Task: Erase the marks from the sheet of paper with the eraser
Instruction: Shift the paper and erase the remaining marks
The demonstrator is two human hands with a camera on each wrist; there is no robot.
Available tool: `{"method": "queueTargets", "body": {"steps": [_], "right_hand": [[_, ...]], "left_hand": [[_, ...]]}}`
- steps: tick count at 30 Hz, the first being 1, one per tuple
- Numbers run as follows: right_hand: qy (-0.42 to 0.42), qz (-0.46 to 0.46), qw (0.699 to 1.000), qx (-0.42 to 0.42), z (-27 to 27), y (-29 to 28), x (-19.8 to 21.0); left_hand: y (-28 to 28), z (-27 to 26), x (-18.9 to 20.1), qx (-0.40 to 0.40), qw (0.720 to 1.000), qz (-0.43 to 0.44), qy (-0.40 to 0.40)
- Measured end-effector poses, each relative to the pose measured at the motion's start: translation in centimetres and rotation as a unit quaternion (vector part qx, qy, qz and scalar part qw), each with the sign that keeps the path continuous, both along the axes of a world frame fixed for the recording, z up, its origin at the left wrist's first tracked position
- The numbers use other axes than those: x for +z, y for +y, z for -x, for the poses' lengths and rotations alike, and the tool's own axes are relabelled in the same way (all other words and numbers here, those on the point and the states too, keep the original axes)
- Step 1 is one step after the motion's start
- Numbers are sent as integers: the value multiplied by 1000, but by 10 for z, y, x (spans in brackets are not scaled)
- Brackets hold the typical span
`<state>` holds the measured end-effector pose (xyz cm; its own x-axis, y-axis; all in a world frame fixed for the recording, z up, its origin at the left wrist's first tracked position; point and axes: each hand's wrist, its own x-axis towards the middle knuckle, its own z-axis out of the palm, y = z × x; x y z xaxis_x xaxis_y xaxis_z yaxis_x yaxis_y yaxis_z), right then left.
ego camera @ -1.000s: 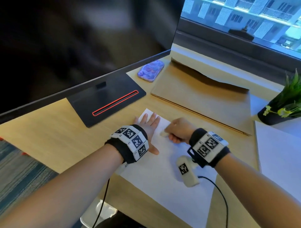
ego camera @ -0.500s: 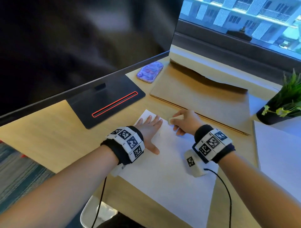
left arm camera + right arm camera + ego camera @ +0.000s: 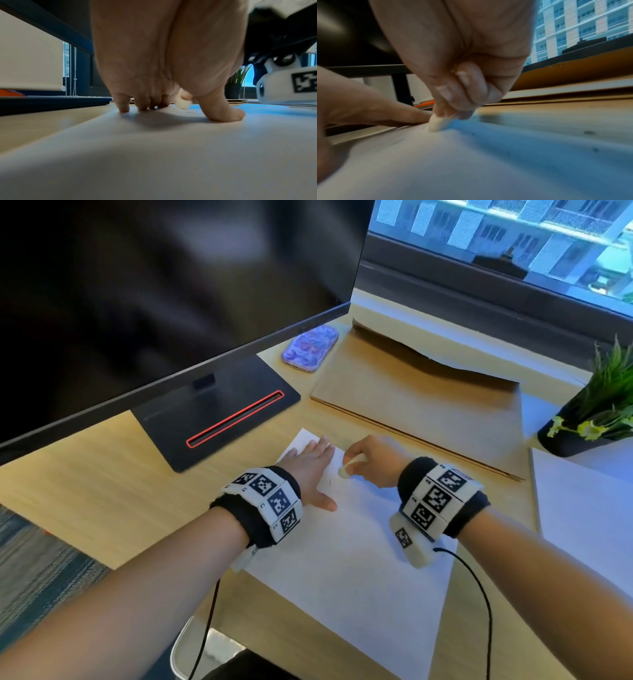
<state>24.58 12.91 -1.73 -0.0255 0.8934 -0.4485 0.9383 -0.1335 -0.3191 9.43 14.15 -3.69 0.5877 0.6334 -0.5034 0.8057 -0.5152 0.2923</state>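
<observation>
Pinching eraser (image 3: 346,469) on paper (image 3: 342,559), left hand (image 3: 310,465) flat

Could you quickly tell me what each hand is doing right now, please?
Left hand: open, fingers flat, pressing the sheet of paper down.
Right hand: closed, pinching the eraser against the sheet.

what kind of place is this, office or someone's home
Most likely an office or study desk, though a home desk cannot be ruled out: a large monitor on a wooden desk, a potted plant, and a window facing a high-rise.
</observation>
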Motion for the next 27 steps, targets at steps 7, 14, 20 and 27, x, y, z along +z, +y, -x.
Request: {"method": "queueTargets", "body": {"steps": [7,14,20,27], "right_hand": [[50,-87,992,-74,4,8,-8],[54,12,998,-23,-4,-7,6],[-14,-91,996,-4,4,4,-4],[-94,-60,990,89,-6,-1,5]], "left_hand": [[1,1,-1,-7,1000,0,13],[2,0,-4,-22,999,-4,40],[1,1,-4,-20,999,-10,39],[2,0,-3,-22,998,2,51]]}}
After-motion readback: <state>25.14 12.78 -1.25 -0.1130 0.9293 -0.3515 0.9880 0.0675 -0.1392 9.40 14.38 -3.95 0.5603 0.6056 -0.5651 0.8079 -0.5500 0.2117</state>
